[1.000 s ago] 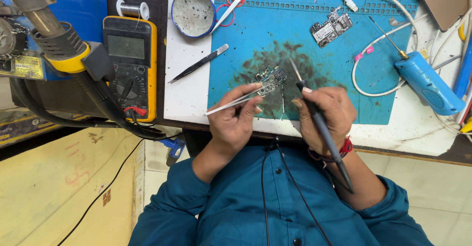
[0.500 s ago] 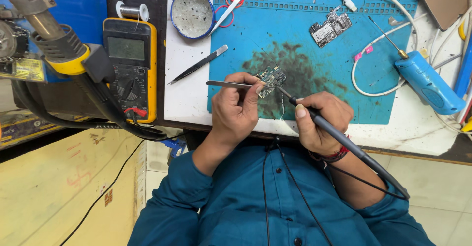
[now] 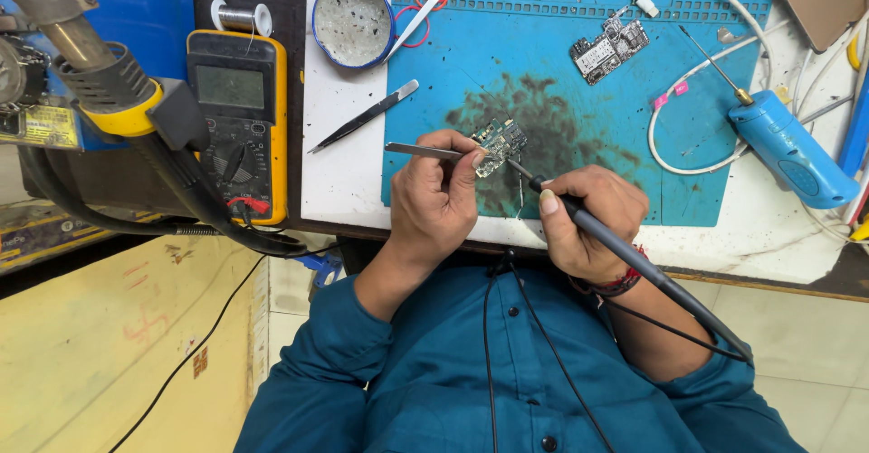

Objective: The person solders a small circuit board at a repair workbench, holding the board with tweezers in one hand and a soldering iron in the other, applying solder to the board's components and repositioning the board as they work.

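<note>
Barely shifted since before — both hands pinching: left hand (image 3: 439, 190) tweezers (image 3: 425, 151), right hand (image 3: 588, 218) soldering iron (image 3: 625, 256).

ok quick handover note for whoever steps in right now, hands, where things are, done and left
Left hand: pinching tweezers against the small circuit board on the blue mat.
Right hand: gripping the soldering iron, tip at the board's near edge.
Spare tweezers lie left of the mat; a second board sits further back.
Done: board pinned, iron on it.
Left: cannot tell how many joints remain.
</note>
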